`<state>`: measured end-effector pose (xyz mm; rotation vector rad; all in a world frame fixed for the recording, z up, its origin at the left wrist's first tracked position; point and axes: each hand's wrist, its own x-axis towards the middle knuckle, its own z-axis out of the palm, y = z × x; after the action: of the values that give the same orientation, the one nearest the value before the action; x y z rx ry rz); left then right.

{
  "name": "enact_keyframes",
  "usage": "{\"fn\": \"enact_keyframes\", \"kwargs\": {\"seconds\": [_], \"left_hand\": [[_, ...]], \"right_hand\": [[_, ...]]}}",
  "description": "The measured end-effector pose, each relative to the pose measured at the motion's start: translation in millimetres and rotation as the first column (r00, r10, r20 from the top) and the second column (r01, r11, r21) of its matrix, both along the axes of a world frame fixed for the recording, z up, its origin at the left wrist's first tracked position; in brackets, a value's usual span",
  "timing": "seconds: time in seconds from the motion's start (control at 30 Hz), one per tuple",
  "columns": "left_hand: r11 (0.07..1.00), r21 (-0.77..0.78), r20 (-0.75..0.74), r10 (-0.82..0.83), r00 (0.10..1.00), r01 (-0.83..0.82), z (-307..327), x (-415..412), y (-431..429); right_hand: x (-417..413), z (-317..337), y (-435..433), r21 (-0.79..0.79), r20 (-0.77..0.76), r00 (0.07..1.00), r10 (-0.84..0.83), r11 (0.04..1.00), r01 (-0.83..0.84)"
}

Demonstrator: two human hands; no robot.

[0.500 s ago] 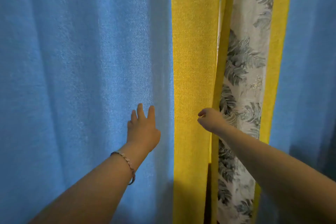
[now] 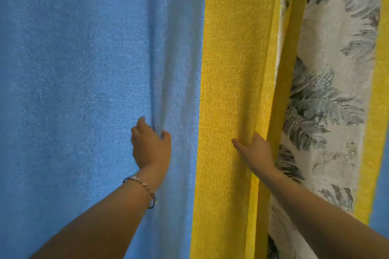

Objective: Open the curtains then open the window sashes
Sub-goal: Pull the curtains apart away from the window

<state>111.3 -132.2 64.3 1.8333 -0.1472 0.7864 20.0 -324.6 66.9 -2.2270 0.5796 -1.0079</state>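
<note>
A blue curtain panel [image 2: 73, 90] with a yellow border strip [image 2: 229, 90] fills the left and middle of the head view. My left hand [image 2: 150, 145], with a bracelet on its wrist, pinches a fold of the blue cloth. My right hand [image 2: 255, 152] grips the free edge of the yellow strip, thumb in front and fingers hidden behind it. Behind that edge hangs a white inner curtain with grey leaf prints [image 2: 328, 111]. The window sashes are hidden by the curtains.
At the far right hangs the yellow border [image 2: 376, 132] of a second curtain, with a sliver of its blue cloth [image 2: 381, 206] beside it. A dark gap [image 2: 271, 248] shows low down between the yellow edge and the leaf-print curtain.
My left hand went from flat against the blue cloth to pinching a fold. My right hand closed on the yellow edge. The view has moved closer and shifted left.
</note>
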Motion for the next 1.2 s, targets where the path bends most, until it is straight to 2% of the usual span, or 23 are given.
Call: {"fn": "enact_keyframes", "kwargs": {"seconds": [0.13, 0.23, 0.3, 0.33, 0.37, 0.47, 0.53, 0.57, 0.6, 0.63, 0.67, 0.7, 0.73, 0.77, 0.8, 0.83, 0.87, 0.93, 0.97, 1.03, 1.1, 1.17, 1.2], "left_hand": [[0.984, 0.073, 0.079, -0.168, 0.983, 0.162, 7, 13, 10], [0.938, -0.013, 0.009, -0.345, 0.938, 0.345, 24, 5, 16], [0.845, -0.1, -0.069, -0.533, 0.843, 0.525, 36, -3, 18], [0.82, -0.091, -0.11, -0.572, 0.813, 0.565, 40, -5, 21], [0.832, -0.008, -0.148, -0.55, 0.822, 0.555, 45, -6, 25], [0.922, 0.309, -0.073, -0.221, 0.973, 0.233, 59, 5, 44], [0.903, 0.429, -0.002, -0.026, 1.0, 0.024, 65, 15, 60], [0.865, 0.498, 0.039, 0.049, 0.998, -0.062, 66, 18, 67], [0.826, 0.547, 0.091, 0.104, 0.99, -0.137, 66, 21, 73], [0.795, 0.573, 0.14, 0.147, 0.979, -0.202, 66, 25, 78], [0.776, 0.581, 0.167, 0.181, 0.969, -0.245, 67, 28, 83], [0.767, 0.581, 0.181, 0.204, 0.962, -0.272, 67, 31, 88], [0.76, 0.578, 0.198, 0.224, 0.954, -0.298, 69, 37, 93], [0.754, 0.574, 0.21, 0.242, 0.947, -0.32, 70, 42, 98], [0.749, 0.572, 0.219, 0.253, 0.942, -0.334, 70, 47, 102], [0.747, 0.57, 0.228, 0.255, 0.94, -0.341, 70, 50, 106], [0.748, 0.569, 0.228, 0.256, 0.939, -0.342, 71, 54, 108], [0.757, 0.568, 0.215, 0.24, 0.947, -0.321, 69, 59, 109], [0.763, 0.561, 0.225, 0.234, 0.946, -0.323, 70, 63, 111], [0.736, 0.549, 0.315, 0.256, 0.914, -0.396, 68, 69, 114], [0.687, 0.508, 0.438, 0.312, 0.843, -0.519, 64, 78, 124], [0.661, 0.462, 0.514, 0.344, 0.786, -0.591, 64, 80, 142], [0.632, 0.458, 0.532, 0.367, 0.763, -0.624, 65, 81, 156]], "right_hand": [[32, -10, 22, -0.26, 0.126, 0.992, 0.02, 0.966, 0.013], [55, -9, 63, -0.386, 0.107, 0.96, 0.259, 0.901, -0.201], [64, -6, 93, -0.444, 0.058, 0.891, 0.45, 0.811, -0.381], [66, -3, 109, -0.458, 0.035, 0.847, 0.53, 0.762, -0.458], [65, 1, 124, -0.45, 0.011, 0.81, 0.586, 0.727, -0.519], [59, 13, 144, -0.452, -0.089, 0.687, 0.721, 0.586, -0.673], [57, 14, 136, -0.523, -0.103, 0.718, 0.688, 0.577, -0.627], [59, 14, 128, -0.573, 0.009, 0.789, 0.615, 0.65, -0.5], [61, 15, 118, -0.599, 0.19, 0.842, 0.505, 0.739, -0.308], [61, 20, 106, -0.543, 0.389, 0.854, 0.347, 0.835, -0.092], [58, 25, 94, -0.412, 0.545, 0.822, 0.163, 0.907, 0.093], [57, 32, 78, -0.221, 0.6, 0.8, -0.019, 0.957, 0.188], [50, 43, 69, -0.01, 0.538, 0.829, -0.153, 0.982, 0.188], [45, 51, 59, 0.201, 0.418, 0.885, -0.206, 0.971, 0.131], [45, 56, 51, 0.355, 0.307, 0.941, -0.144, 0.934, 0.027], [43, 61, 51, 0.442, 0.281, 0.96, 0.01, 0.886, -0.139], [45, 64, 52, 0.46, 0.338, 0.921, 0.192, 0.82, -0.34], [59, 70, 67, 0.421, 0.464, 0.822, 0.332, 0.734, -0.534], [66, 74, 85, 0.404, 0.481, 0.812, 0.331, 0.739, -0.54], [77, 76, 120, 0.302, 0.479, 0.844, 0.241, 0.858, -0.416], [86, 76, 154, 0.073, 0.461, 0.876, 0.144, 0.977, -0.199], [95, 79, 183, -0.118, 0.452, 0.881, 0.143, 0.988, -0.1], [105, 83, 197, -0.185, 0.431, 0.883, 0.186, 0.976, -0.115]]}}
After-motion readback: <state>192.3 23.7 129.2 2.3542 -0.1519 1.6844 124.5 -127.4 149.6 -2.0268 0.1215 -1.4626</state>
